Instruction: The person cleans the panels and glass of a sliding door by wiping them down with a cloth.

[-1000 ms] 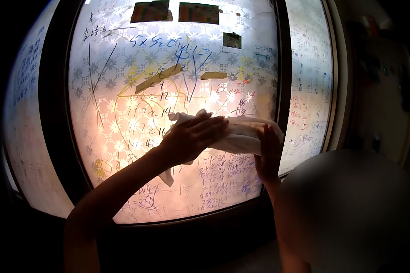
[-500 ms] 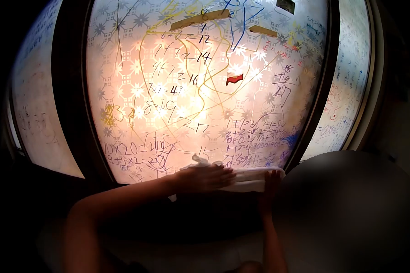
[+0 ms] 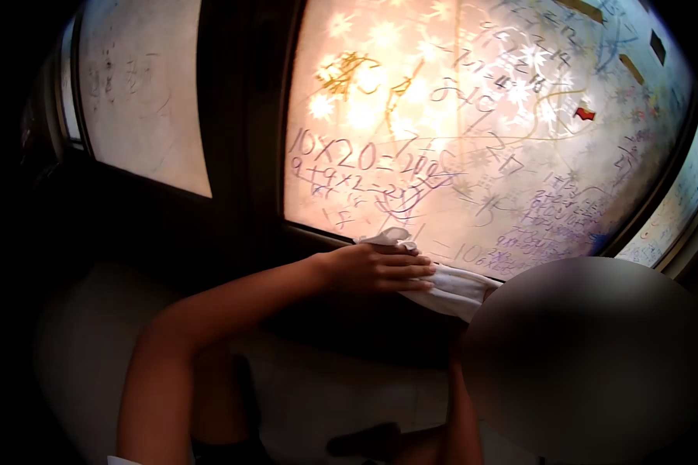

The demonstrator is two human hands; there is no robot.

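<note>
Head view, left arm [image 3: 236, 308] bent, left hand [image 3: 361, 267] flat on cloth [image 3: 454, 287], fingers [image 3: 407, 272] straight, right hand hidden.

An upright, backlit glass pane [image 3: 461, 190] with pale star shapes stood in a dark frame [image 3: 281, 139] and bore handwritten sums [image 3: 357, 159], yellow scribbles [image 3: 347, 72], tan strips [image 3: 632, 68] and a small red sticker [image 3: 585, 114]. A bunched white cloth [image 3: 454, 287] lay along its lower edge. Below, the greyish floor [image 3: 116, 329] was too dim to show much detail.
</note>
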